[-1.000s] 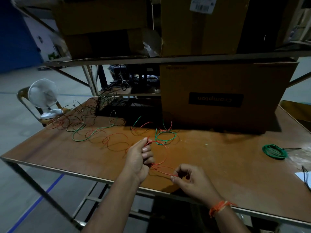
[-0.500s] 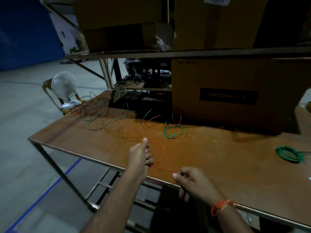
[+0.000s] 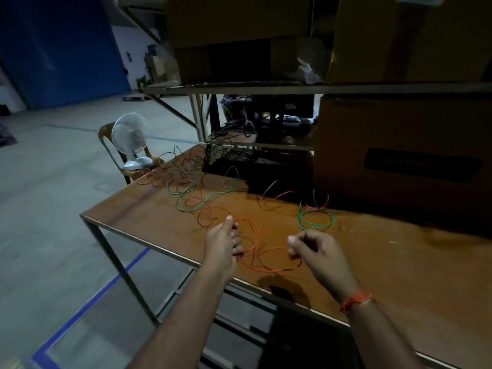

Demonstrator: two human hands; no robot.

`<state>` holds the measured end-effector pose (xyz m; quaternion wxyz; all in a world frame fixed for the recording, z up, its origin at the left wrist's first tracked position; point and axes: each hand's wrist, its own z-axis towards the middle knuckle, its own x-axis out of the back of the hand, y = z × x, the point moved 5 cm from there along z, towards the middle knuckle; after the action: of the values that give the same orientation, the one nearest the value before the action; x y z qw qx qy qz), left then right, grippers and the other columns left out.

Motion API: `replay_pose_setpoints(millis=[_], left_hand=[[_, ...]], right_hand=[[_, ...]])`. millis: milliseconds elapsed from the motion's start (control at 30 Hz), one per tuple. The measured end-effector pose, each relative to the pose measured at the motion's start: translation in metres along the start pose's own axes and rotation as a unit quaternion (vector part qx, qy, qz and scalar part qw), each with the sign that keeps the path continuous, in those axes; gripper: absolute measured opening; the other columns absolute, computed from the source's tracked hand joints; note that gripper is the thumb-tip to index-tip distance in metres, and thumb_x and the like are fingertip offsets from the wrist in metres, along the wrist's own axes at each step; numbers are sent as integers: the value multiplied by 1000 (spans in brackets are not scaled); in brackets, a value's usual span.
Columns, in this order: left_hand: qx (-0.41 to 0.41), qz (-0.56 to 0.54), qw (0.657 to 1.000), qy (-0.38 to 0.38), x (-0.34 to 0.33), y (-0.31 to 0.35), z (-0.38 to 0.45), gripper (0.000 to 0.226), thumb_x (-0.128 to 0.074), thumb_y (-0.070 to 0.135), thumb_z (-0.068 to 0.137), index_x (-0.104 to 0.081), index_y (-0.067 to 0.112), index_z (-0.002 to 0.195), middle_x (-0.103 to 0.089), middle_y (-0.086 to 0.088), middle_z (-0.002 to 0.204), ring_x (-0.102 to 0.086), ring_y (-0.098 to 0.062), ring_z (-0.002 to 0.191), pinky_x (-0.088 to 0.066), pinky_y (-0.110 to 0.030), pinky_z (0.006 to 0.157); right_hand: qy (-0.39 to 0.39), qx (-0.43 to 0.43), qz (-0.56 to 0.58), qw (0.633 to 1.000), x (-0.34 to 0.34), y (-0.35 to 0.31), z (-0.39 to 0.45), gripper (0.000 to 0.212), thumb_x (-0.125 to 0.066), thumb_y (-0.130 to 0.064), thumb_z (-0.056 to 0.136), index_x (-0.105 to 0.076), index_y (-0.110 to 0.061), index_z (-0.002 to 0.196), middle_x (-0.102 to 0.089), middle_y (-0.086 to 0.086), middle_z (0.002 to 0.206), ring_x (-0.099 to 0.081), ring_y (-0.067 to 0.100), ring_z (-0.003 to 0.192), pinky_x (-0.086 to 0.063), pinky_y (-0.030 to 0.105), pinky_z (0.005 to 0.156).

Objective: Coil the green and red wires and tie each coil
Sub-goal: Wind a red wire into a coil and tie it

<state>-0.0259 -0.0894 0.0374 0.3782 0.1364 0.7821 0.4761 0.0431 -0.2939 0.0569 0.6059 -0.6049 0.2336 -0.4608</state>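
Head view: the left hand (image 3: 222, 246) pinches thin red wire (image 3: 250, 265) looped at the near edge of the brown wooden table (image 3: 399, 267); the right hand (image 3: 316, 251), fingers curled, grips its other end. Loose green wire (image 3: 191, 206) sprawls farther in.

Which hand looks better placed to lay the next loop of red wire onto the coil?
Probably the right hand: it pinches the free run of the red wire, while the left hand holds the loops.
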Motion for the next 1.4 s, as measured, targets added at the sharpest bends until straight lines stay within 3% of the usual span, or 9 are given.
replay_pose_setpoints(millis=[167,467,667,800,967,1067,1200,1300,1400], left_hand=[[2,-6,1000,0,42,33,46,33,-47,22,108,-49,10,78,-33,8,47,-24,-2,35,-17,-16,32],[11,28,1000,3,100,74,103,32,-46,21,108,-49,10,78,-33,8,46,-23,-1,34,-15,-16,33],[28,41,998,37,129,85,120,34,-48,21,107,-50,11,75,-35,7,48,-24,-2,35,-16,-16,33],[25,44,998,41,142,88,126,33,-47,23,107,-52,11,77,-35,8,48,-24,-1,36,-17,-16,34],[20,25,997,65,150,91,128,33,-47,23,107,-51,11,77,-32,7,50,-23,-1,35,-16,-15,32],[10,13,997,72,150,93,121,33,-48,23,107,-51,11,76,-32,8,50,-22,-1,34,-16,-15,31],[-25,-3,997,71,143,102,94,33,-48,24,106,-51,12,76,-32,9,47,-24,0,34,-17,-15,32],[-60,-34,996,58,130,107,64,32,-48,25,106,-51,12,76,-33,9,48,-25,0,35,-17,-15,33],[-87,-52,993,57,115,101,30,31,-48,23,106,-51,11,78,-34,8,49,-25,-1,35,-18,-15,33]], right_hand=[[98,36,-23,994,-63,-26,73,16,-65,-28,93,-69,-24,78,-71,2,75,-68,20,74,-58,48,73],[8,125,-167,978,-199,-73,191,7,-66,-21,89,-72,-21,93,-70,-8,89,-63,9,85,-49,25,77],[-185,128,-470,854,-284,-37,258,73,-73,-37,77,-44,-28,144,-43,10,143,-41,34,131,-39,43,109],[-258,69,-549,792,-310,-1,274,95,-82,-38,73,-28,-42,151,-13,7,163,-28,37,144,-29,56,113],[-297,62,-565,767,-324,10,284,76,-86,-12,69,-50,-31,134,-55,5,135,-54,28,123,-44,48,97],[-293,90,-517,799,-326,7,280,34,-72,-8,85,-68,-20,117,-68,5,116,-63,24,111,-49,31,87],[-213,105,-141,961,-307,-17,251,37,-47,12,86,-75,-7,102,-73,7,99,-65,20,92,-52,34,88],[-258,91,91,957,-294,-31,205,43,-39,25,80,-72,-3,88,-72,10,101,-65,22,102,-50,26,91],[-297,48,157,941,-269,-30,164,36,-44,24,83,-67,-3,76,-73,12,100,-66,20,102,-52,29,94]])
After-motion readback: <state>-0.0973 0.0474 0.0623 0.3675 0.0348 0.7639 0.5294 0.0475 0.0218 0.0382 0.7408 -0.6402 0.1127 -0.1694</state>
